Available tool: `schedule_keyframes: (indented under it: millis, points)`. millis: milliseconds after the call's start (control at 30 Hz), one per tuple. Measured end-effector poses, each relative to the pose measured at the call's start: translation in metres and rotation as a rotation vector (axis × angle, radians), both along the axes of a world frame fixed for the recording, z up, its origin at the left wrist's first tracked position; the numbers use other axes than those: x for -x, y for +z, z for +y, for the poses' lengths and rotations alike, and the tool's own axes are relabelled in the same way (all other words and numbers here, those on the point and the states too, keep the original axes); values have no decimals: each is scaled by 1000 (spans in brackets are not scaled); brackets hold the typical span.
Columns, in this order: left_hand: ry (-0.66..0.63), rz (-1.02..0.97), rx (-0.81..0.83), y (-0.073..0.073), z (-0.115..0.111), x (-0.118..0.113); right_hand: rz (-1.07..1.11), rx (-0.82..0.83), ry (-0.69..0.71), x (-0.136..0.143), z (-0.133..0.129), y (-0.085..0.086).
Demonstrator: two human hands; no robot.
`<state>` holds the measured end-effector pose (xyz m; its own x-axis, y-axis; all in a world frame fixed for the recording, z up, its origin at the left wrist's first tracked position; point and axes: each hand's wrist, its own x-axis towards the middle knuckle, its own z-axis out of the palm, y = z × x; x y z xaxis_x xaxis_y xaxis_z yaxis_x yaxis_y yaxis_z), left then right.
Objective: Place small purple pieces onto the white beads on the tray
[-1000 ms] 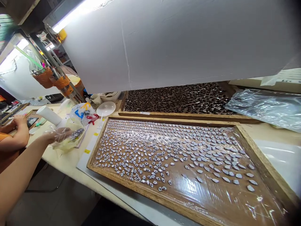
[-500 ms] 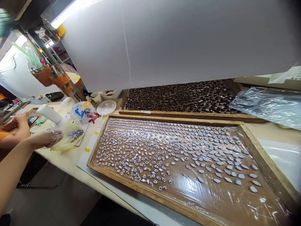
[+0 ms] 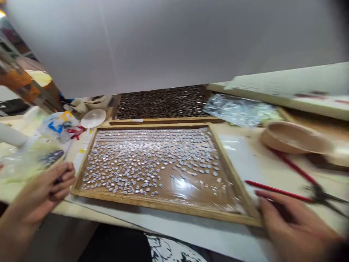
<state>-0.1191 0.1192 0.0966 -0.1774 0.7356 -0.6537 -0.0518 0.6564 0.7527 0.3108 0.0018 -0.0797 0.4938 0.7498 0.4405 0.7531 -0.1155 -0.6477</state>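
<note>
A wooden-framed tray (image 3: 169, 207) lies in front of me, with rows of small pale, leaf-shaped pieces (image 3: 131, 171) under shiny clear film. Off its left edge, my left hand (image 3: 51, 193) is closed, fingers curled around something dark that I cannot make out. Blurred by motion, my right hand (image 3: 294, 218) is beside the tray's near right corner, close to red-handled pliers (image 3: 283, 190). Its fingertips point at the frame, and whether they touch it or hold anything is unclear.
Behind stands a second tray (image 3: 163, 105) of dark pieces, with crumpled clear plastic (image 3: 240, 109) at its right. A round wooden bowl (image 3: 297, 138) sits at right. Plastic bags (image 3: 58, 127) and a white dish (image 3: 93, 118) are at left. A large white panel (image 3: 174, 43) hangs above.
The view has swung right and back. My left hand has left the yellowish bag and is nearer the tray's left edge. My right hand, the pliers and the bowl have come into view.
</note>
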Motion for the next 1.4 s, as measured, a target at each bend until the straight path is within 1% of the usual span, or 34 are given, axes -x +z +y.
schedule_keyframes:
  millis: [33, 67, 100, 133, 200, 300, 400, 500, 600, 700, 867, 967, 1067, 1133, 1267, 1333, 1400]
  points:
    - [-63, -99, 31, -15, -4, -23, -6, 23, -47, -1, -2, 1]
    - [-125, -210, 43, -27, -6, -45, -4, 42, -61, -1, -4, 3]
    - [-178, -319, 69, -36, -8, -65, -25, 1, -81, -1, -4, 6]
    - [-202, -419, 75, -43, -9, -84, -58, -38, -89, 1, -3, 9]
    - [-211, -593, 84, -48, -8, -117, -137, -88, -60, 5, -1, 18]
    - [-197, -790, 134, -45, -5, -153, -222, -136, 44, 9, 0, 37]
    - [-232, -889, 201, -47, -5, -179, -201, -128, 200, 12, 3, 59]
    - [-244, -909, 251, -56, -8, -199, -158, -103, 379, 19, 15, 80]
    - [-230, -890, 264, -63, -11, -212, -146, -140, 534, 31, 31, 95]
    - [-207, -898, 212, -66, -10, -220, -135, -189, 649, 43, 46, 102]
    - [-169, -895, 127, -72, -7, -225, -113, -182, 778, 55, 55, 105]
    - [-143, -884, 115, -77, -7, -230, -113, -145, 840, 55, 55, 106]
    - [-131, -885, 116, -80, -11, -235, -119, -100, 949, 51, 53, 106]
    - [-156, -874, 124, -80, -17, -236, -152, -51, 1034, 48, 50, 108]
    - [-336, -800, 168, -82, -30, -235, -243, 151, 1229, 39, 48, 116]
    - [-398, -776, 155, -84, -37, -234, -236, 250, 1315, 35, 50, 119]
    - [-428, -771, 127, -85, -42, -234, -199, 299, 1374, 30, 53, 119]
